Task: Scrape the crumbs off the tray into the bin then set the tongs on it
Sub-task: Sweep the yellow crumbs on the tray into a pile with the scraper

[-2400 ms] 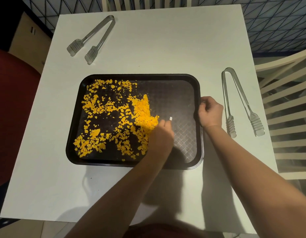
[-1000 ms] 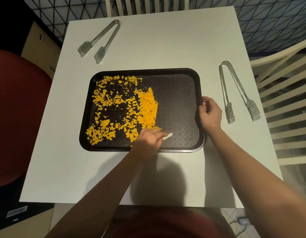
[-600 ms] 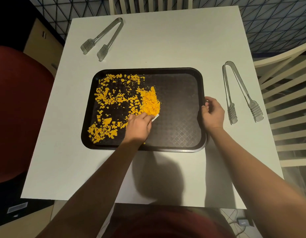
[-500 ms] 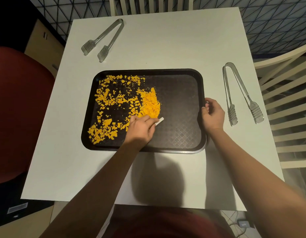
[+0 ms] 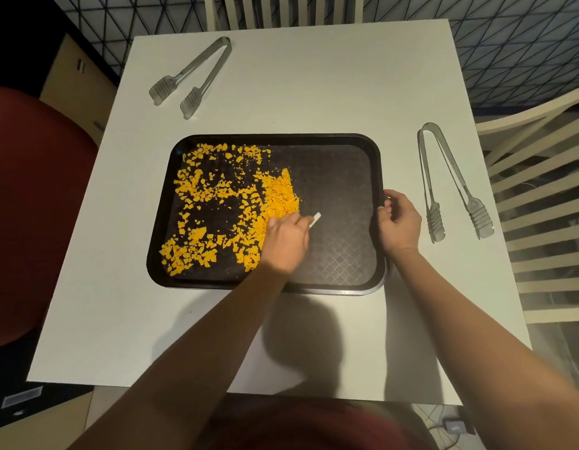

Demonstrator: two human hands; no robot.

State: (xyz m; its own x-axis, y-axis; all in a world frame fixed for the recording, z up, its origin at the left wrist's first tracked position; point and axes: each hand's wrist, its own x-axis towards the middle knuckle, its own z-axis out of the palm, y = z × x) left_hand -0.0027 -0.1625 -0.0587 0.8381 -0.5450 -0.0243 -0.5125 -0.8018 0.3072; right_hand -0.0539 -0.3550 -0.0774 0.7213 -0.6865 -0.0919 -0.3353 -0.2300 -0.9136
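On the white table point(image 5: 314, 79), a black tray point(image 5: 375, 177) is gripped at its right rim by the right hand point(image 5: 399, 219); a small white scraper point(image 5: 315, 219) is pinched by the left hand point(image 5: 286, 241) beside orange crumbs point(image 5: 216, 203).

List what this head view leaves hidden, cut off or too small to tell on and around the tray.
- Scraper: only a small white tip shows; the left hand gripping it covers the rest.
- Crumbs under the left hand and forearm: hidden.
- Right hand at the tray edge: fingertips curl over the rim, their hold underneath unseen.
- Bin: none identifiable; only a dark red shape left of the table, cut by the frame edge.
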